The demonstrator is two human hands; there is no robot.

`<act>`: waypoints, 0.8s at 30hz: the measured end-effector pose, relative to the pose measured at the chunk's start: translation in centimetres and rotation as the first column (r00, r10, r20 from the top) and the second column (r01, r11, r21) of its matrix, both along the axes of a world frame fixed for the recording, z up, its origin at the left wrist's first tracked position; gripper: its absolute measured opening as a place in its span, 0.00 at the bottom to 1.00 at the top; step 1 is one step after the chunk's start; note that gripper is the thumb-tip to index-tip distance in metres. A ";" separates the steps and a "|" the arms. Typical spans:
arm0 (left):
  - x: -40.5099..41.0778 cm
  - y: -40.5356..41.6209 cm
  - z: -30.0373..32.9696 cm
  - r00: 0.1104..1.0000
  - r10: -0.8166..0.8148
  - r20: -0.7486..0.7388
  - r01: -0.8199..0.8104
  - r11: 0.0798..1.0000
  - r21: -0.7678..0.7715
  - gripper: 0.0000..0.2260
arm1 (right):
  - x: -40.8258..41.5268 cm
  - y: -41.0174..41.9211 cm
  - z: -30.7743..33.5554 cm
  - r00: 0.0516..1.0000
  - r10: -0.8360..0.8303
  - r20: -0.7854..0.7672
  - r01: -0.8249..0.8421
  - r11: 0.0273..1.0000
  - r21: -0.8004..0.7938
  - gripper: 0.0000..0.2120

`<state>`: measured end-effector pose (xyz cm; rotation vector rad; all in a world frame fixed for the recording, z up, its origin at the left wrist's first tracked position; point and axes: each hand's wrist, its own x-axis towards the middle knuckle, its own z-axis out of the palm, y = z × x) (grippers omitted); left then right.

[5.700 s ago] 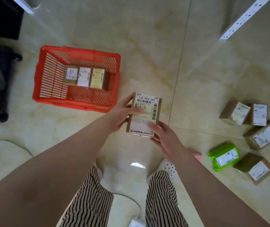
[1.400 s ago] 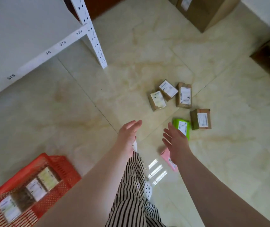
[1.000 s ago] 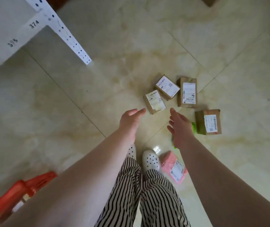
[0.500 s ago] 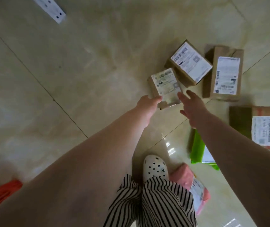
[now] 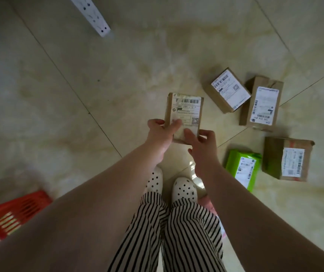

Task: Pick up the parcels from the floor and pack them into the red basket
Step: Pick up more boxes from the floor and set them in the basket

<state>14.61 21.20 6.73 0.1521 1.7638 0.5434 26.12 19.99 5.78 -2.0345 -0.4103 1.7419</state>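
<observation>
I hold a small brown parcel [image 5: 184, 112] with a white label up off the floor. My left hand [image 5: 162, 132] grips its lower left edge, thumb across the label. My right hand [image 5: 202, 143] holds its lower right corner. On the floor to the right lie three brown parcels [image 5: 228, 90] [image 5: 262, 104] [image 5: 287, 159] and a green parcel [image 5: 243, 170]. A pink parcel [image 5: 209, 203] peeks out from behind my right forearm. The red basket [image 5: 17, 212] shows only a corner at the lower left, mostly hidden by my left arm.
A white perforated shelf post [image 5: 93, 15] stands at the upper left. My feet in white clogs [image 5: 169, 185] stand on the cream tiled floor [image 5: 78, 95] just below the held parcel, striped trousers above them.
Both hands closed on the nearest brown parcel and lifted it off the floor toward me. The view has pulled back, and the basket corner shows more at the lower left.
</observation>
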 end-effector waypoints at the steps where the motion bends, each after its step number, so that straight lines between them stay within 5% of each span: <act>1: -0.8 -0.5 1.4 1.000 0.000 -0.008 0.000 1.000 0.023 0.24 | -0.5 -0.6 1.6 1.000 0.020 -0.019 -0.020 1.000 0.007 0.14; 8: -5.6 -4.6 12.4 0.998 0.054 0.020 -0.056 0.991 0.124 0.30 | -3.1 -2.3 11.2 0.951 0.250 -0.185 -0.246 0.968 0.042 0.33; 12: -7.5 -7.8 16.9 0.974 0.216 0.075 -0.225 0.959 0.171 0.25 | -4.8 -3.5 15.6 0.875 0.412 -0.256 -0.390 0.911 0.132 0.21; 24: -12.9 -26.8 24.9 0.776 0.616 0.140 -0.631 0.749 0.201 0.23 | -13.2 -16.2 26.2 0.704 0.663 -0.255 -0.654 0.745 0.131 0.23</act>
